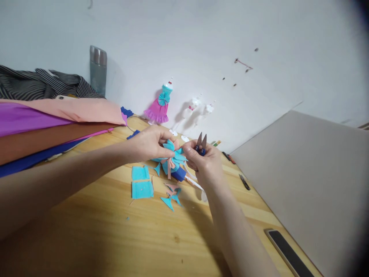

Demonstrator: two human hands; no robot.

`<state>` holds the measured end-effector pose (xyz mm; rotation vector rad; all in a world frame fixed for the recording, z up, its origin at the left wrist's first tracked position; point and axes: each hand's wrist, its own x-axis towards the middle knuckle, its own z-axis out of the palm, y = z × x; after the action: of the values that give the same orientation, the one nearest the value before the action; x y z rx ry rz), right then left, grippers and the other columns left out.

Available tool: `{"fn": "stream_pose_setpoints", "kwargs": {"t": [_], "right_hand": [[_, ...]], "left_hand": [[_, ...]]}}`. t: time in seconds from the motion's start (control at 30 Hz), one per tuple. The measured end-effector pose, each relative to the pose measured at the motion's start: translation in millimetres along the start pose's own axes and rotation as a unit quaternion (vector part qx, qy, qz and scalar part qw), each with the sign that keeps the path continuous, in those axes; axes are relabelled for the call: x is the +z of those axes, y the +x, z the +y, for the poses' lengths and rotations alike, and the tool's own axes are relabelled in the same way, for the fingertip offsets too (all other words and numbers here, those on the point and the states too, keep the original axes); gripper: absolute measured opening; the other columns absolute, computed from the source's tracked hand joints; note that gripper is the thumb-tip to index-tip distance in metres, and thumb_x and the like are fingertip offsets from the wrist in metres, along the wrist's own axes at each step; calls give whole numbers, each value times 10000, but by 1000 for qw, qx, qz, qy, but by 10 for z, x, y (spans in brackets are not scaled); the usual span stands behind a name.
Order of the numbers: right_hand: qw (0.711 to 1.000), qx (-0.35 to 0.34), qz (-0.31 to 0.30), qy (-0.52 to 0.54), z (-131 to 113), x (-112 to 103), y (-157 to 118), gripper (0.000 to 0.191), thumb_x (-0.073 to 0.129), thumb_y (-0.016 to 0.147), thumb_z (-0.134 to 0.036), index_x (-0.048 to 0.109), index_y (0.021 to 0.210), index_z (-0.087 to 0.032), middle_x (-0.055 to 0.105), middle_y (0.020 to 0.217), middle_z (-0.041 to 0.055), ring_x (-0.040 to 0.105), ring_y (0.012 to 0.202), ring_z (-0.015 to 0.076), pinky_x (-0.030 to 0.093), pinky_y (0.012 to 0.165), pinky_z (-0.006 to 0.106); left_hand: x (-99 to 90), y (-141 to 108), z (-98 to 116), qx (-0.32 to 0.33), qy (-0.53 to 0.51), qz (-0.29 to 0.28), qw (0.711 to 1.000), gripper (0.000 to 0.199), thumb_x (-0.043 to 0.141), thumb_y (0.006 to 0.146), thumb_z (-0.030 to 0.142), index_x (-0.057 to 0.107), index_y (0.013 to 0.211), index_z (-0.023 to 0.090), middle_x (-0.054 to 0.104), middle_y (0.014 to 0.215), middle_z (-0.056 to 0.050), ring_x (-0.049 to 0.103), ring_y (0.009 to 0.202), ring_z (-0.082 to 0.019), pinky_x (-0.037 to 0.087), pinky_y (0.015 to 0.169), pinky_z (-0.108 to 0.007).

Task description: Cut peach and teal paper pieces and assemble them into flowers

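Note:
My left hand [154,142] pinches a blue and pink crepe paper flower [179,157] between thumb and fingers. Close on its right, my right hand [206,157] is closed around small scissors [201,145], their blades pointing up and slightly apart. The right fingertips reach the flower's petal edge; whether they grip it I cannot tell. Below the hands lie two blue paper squares [142,189] and several blue and pink scraps [170,200]. A dark blue block-like piece [179,174] and a white strip sit just under the flower.
Layered coloured paper sheets [63,113], a striped cloth [43,84] and a grey bottle [98,71] are at the left. Small dress-form figures, one in a pink skirt [158,110], stand by the wall. On the right are a dark cutter [244,182] and a phone [288,252].

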<state>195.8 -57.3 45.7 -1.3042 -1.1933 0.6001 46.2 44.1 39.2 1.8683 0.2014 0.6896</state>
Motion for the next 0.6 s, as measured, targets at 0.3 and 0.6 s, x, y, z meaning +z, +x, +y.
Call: {"fn": "stream_pose_setpoints", "kwargs": {"t": [0.3, 0.6], "right_hand": [[999, -4, -16, -47, -4, -49, 19, 234, 709, 655, -363, 578, 668, -170, 405, 501, -67, 299, 442, 60, 217, 421, 233], [999, 6, -21, -35, 21, -47, 28, 179, 699, 628, -293, 575, 657, -168, 373, 481, -85, 301, 427, 56, 214, 427, 233]], "left_hand": [[-24, 5, 19, -28, -14, -8, 999, 113, 634, 671, 145, 638, 784, 140, 685, 688, -1, 665, 649, -125, 528, 633, -226], [-25, 17, -25, -39, -26, 0, 999, 131, 635, 665, 127, 642, 796, 129, 677, 635, -6, 659, 589, -126, 537, 623, -244]]}}
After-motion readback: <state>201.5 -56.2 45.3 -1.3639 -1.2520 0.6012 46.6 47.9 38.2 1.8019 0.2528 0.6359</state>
